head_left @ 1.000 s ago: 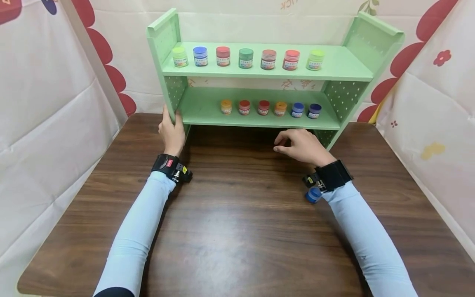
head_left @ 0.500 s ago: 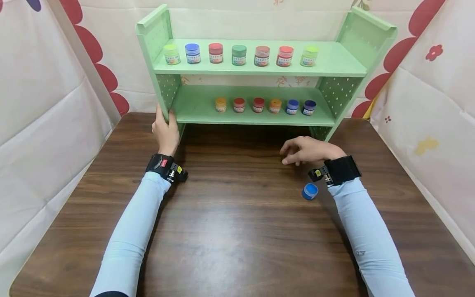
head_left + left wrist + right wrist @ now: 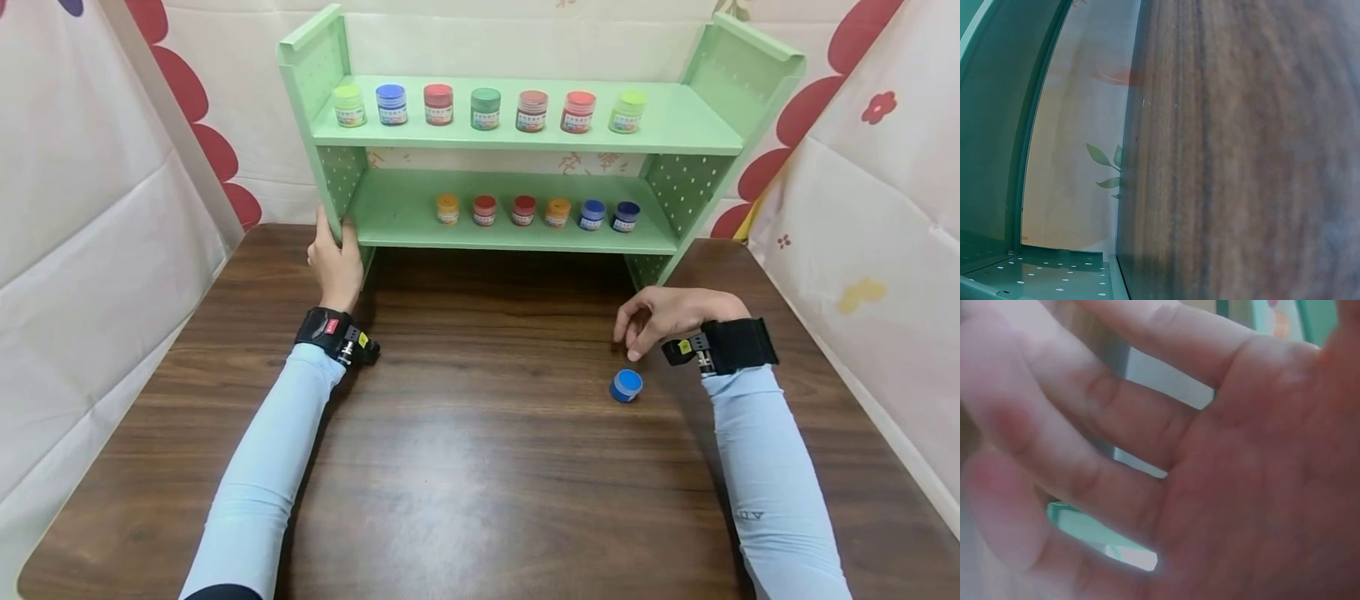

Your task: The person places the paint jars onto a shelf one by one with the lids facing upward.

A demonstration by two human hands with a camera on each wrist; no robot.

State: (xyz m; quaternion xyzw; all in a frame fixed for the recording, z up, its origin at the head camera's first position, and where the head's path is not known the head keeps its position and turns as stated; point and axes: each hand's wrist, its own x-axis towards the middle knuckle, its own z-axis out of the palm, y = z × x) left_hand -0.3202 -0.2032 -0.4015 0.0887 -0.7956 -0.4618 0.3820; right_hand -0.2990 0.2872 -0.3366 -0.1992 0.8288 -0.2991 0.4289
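In the head view my left hand [image 3: 336, 265] holds the lower left side panel of a green shelf [image 3: 517, 237], with the thumb and fingers on either side of it. Just above a small blue-lidded paint jar [image 3: 626, 386] on the table hovers my right hand [image 3: 671, 317], its fingers loosely bent and nothing held. A gap separates the fingertips from the jar. The right wrist view is filled by the palm and bent fingers [image 3: 1122, 419]; the jar does not appear there. My left hand is out of sight in the left wrist view, where the shelf's underside [image 3: 997, 137] shows.
Several larger paint jars [image 3: 485, 109] line the upper shelf board. Several smaller ones, such as an orange jar [image 3: 557, 212], stand in a row on the lower board. The shelf stands at the back of the brown wooden table [image 3: 450, 467], before a patterned curtain [image 3: 525, 42].
My right hand has moved right and towards me from below the shelf, uncovering the blue-lidded jar. My left hand has stayed on the side panel. The head view has shifted slightly.
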